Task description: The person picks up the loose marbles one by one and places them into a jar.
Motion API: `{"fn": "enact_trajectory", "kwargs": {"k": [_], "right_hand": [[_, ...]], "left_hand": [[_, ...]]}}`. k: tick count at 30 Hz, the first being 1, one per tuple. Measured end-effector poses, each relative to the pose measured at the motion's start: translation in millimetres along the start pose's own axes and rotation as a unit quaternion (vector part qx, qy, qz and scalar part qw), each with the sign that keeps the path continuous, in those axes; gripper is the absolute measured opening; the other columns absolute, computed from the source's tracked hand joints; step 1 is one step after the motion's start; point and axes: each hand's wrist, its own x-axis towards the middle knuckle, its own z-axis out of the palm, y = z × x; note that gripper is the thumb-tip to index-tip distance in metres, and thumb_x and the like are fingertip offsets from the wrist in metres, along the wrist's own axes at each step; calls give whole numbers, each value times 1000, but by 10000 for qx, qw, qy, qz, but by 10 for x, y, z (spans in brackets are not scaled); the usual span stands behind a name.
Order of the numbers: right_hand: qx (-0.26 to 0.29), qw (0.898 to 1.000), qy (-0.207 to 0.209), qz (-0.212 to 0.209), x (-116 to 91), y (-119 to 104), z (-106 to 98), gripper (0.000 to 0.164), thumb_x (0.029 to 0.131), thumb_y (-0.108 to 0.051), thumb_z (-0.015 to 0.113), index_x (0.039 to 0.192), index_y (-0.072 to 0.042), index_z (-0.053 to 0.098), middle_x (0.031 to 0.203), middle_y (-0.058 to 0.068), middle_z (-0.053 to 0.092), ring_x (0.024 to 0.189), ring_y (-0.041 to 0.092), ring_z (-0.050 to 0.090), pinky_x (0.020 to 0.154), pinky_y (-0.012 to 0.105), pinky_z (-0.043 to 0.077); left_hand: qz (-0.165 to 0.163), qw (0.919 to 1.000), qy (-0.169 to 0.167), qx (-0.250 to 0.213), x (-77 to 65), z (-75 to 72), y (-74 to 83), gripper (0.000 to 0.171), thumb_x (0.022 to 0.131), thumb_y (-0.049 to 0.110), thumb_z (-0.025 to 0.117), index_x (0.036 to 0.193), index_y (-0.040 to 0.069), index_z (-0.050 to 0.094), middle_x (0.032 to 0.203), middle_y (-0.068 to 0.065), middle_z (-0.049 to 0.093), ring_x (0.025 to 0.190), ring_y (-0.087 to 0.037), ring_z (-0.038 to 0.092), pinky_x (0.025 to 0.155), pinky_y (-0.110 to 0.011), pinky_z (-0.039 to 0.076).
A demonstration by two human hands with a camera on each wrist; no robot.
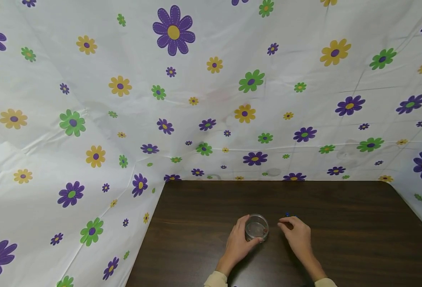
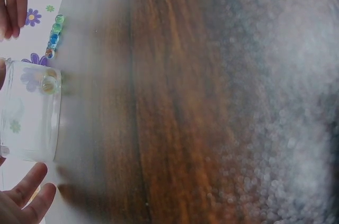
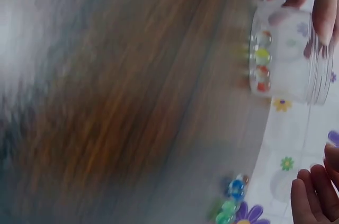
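Note:
A clear round jar (image 1: 256, 228) stands upright on the table, open at the top. My left hand (image 1: 238, 242) holds it from the left, thumb at the near side and fingers at the far side. Several glass marbles (image 3: 262, 57), some with red or yellow, lie at the bottom of the jar. My right hand (image 1: 297, 236) hovers to the right of the jar, thumb and index tips close together. No object shows between its fingers. Beyond that hand, blue and green marbles (image 2: 54, 39) lie on the table, partly hidden from the head view.
The dark wood table (image 1: 361, 231) extends widely on both sides of the hands. Behind it and at its sides hangs a white sheet (image 1: 218, 87) with purple, yellow and green flowers.

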Motion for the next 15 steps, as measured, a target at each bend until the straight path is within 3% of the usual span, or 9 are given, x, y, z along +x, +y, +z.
{"fn": "enact_trajectory", "kwargs": {"k": [7, 15], "right_hand": [[-299, 9984, 457, 121, 59, 148, -82, 20, 73, 10, 88, 88, 1, 78, 89, 13, 74, 74, 30, 70, 64, 4, 41], [-484, 9963, 551, 447, 82, 282, -164, 18, 76, 10, 86, 90, 2, 78, 89, 16, 74, 77, 33, 70, 63, 7, 42]], "left_hand": [[8, 10000, 33, 16, 0, 10, -10, 82, 87, 49, 82, 153, 13, 47, 150, 1, 53, 117, -21, 60, 92, -40, 52], [36, 10000, 50, 6, -2, 20, -27, 82, 87, 50, 81, 152, 14, 47, 150, 1, 52, 117, -22, 60, 92, -40, 52]]}}
